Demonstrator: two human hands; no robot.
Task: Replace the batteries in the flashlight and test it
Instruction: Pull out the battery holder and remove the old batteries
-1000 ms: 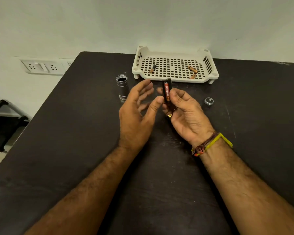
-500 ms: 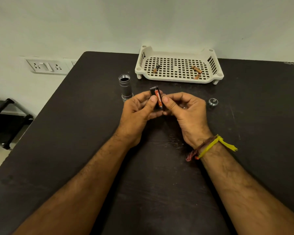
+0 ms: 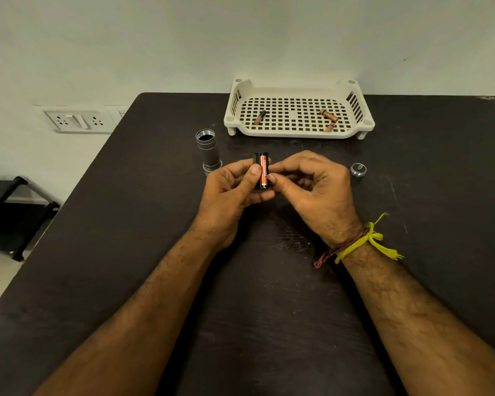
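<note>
A black battery holder (image 3: 261,170) with an orange battery in it is upright between both hands over the table's middle. My left hand (image 3: 230,192) grips the holder from the left, thumb against it. My right hand (image 3: 312,187) pinches its right side with thumb and forefinger. The flashlight body (image 3: 208,151), a grey tube with an open threaded top, stands on the table just left of my hands. Its round end cap (image 3: 357,170) lies to the right.
A white perforated tray (image 3: 297,132) sits at the table's far edge with three loose batteries in it. The dark table (image 3: 269,281) ends on the left, where a wall socket plate (image 3: 77,120) and a black stand (image 3: 15,212) are.
My open left hand closed onto the holder beside my right hand. Both hands then turned it so the orange battery faces up.
</note>
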